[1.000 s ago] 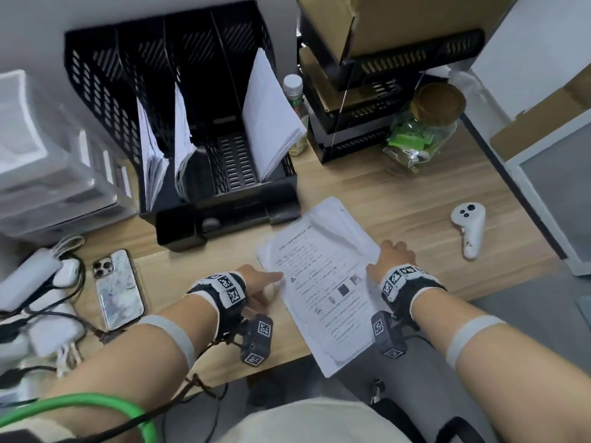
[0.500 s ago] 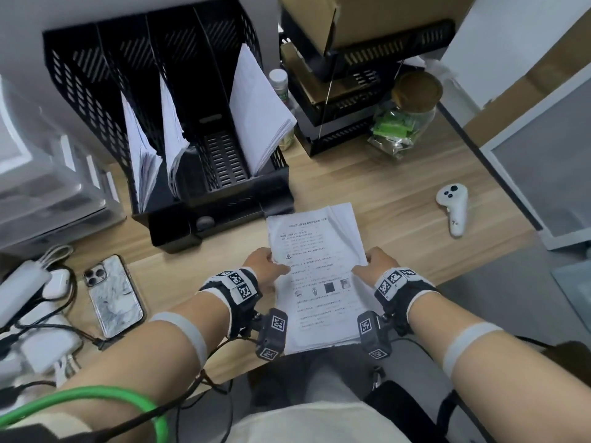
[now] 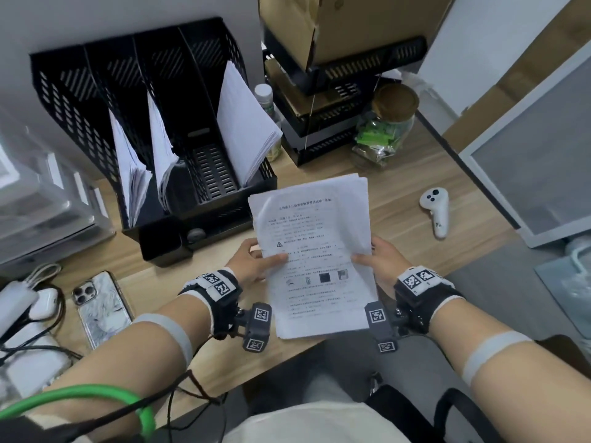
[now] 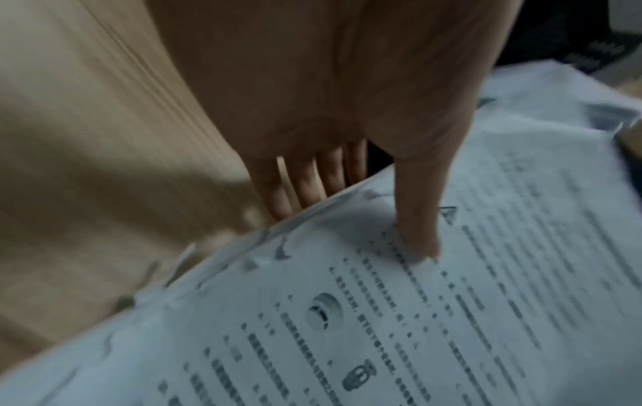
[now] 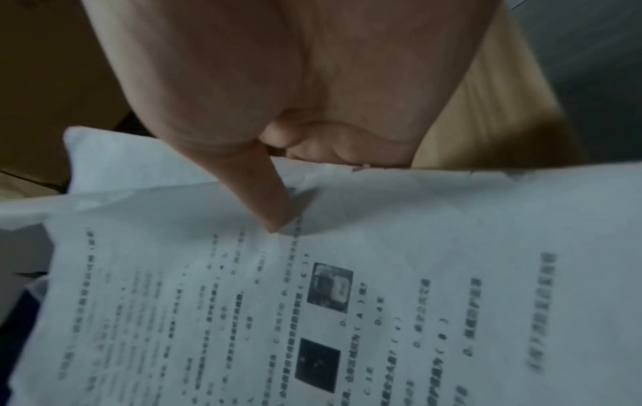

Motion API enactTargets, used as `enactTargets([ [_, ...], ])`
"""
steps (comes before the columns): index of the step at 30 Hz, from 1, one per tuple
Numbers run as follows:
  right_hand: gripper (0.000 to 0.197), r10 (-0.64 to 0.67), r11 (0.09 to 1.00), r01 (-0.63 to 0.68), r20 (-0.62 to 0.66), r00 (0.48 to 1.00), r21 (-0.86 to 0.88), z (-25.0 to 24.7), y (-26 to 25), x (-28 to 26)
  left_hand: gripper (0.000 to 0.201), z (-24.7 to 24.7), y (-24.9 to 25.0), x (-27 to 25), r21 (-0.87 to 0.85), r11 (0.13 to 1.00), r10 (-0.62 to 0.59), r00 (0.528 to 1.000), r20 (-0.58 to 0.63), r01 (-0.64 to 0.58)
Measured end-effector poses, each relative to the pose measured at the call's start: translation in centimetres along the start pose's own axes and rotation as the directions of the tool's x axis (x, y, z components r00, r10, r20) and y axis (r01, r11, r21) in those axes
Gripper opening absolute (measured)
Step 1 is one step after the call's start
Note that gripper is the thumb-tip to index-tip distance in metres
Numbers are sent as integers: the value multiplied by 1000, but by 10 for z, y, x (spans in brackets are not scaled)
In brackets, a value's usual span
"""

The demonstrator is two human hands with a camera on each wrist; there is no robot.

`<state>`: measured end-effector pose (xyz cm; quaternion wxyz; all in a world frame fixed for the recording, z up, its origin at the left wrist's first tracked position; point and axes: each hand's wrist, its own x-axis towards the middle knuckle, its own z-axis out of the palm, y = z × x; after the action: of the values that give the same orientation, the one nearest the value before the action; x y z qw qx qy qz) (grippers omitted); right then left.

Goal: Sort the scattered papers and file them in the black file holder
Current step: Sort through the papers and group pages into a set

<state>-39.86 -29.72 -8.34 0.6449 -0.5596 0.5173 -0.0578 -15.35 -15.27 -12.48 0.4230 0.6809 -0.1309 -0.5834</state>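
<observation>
A stack of printed white papers (image 3: 316, 251) is held up above the desk's front edge, facing me. My left hand (image 3: 256, 262) pinches its left edge, thumb on top (image 4: 416, 219) and fingers beneath the sheets. My right hand (image 3: 379, 260) pinches the right edge the same way, thumb (image 5: 264, 197) on the printed face. The black file holder (image 3: 153, 129) stands at the back left of the desk. Paper bundles (image 3: 246, 129) lean in three of its slots.
A phone (image 3: 102, 305) and white chargers with cables (image 3: 28, 302) lie on the left of the wooden desk (image 3: 399, 199). A white controller (image 3: 436, 212) lies at right. Behind stand a bottle (image 3: 267, 100), a glass jar (image 3: 383, 126), stacked black trays with cardboard (image 3: 335, 75), and clear drawers (image 3: 38, 199).
The papers lay flat on the desk a second ago under both hands. Both hands have gripped the stack's side edges, squared it and lifted it off the desk.
</observation>
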Motion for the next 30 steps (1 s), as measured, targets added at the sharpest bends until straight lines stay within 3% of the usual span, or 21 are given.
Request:
enactTargets([
  [2,38,-38,997,38,-5,999,64,3,-23,-5,53,-1,17,-8,-101,993,80,990,112,-69],
  [3,31,-78,994,80,-25,997,73,7,-35,-8,43,-1,26,-10,-116,986,129,987,95,-118],
  [6,22,-214,976,216,-182,960,-4,20,-67,-9,22,-1,55,-21,-53,942,327,942,-71,-331],
  [8,35,-290,957,276,-268,919,-90,28,-82,-10,8,2,71,-31,43,899,437,881,-180,-436],
  [9,40,-315,949,302,-281,907,-87,34,-86,-9,9,2,77,-36,74,877,479,847,-229,-476],
  [11,22,-381,920,392,-246,891,-7,50,-98,-20,19,-1,82,-43,100,842,534,795,-290,-529],
  [12,18,-414,901,433,-225,882,37,58,-100,-24,21,-3,82,-47,101,831,550,780,-298,-548],
  [13,26,-442,883,463,-196,875,73,66,-101,-28,17,-5,82,-49,91,824,559,776,-294,-559],
  [16,33,-461,872,482,-189,867,88,85,-91,-37,6,-8,75,-56,161,818,575,772,-273,-552],
  [20,18,-367,913,394,-207,907,108,94,-72,-41,31,-14,59,-58,165,846,532,819,-213,-507],
  [23,12,-366,928,372,-118,923,30,94,-60,-43,6,-15,48,-59,230,871,469,874,-126,-434],
  [26,11,-356,935,354,-83,931,-35,94,-54,-42,7,-19,32,-55,336,854,441,895,-63,-397],
  [28,10,-284,959,281,-131,950,-40,91,-60,-44,20,-24,24,-47,397,837,427,903,-45,-376],
  [30,26,-224,973,210,-172,959,-96,87,-72,-43,30,-29,24,-43,439,836,384,922,-42,-328],
])
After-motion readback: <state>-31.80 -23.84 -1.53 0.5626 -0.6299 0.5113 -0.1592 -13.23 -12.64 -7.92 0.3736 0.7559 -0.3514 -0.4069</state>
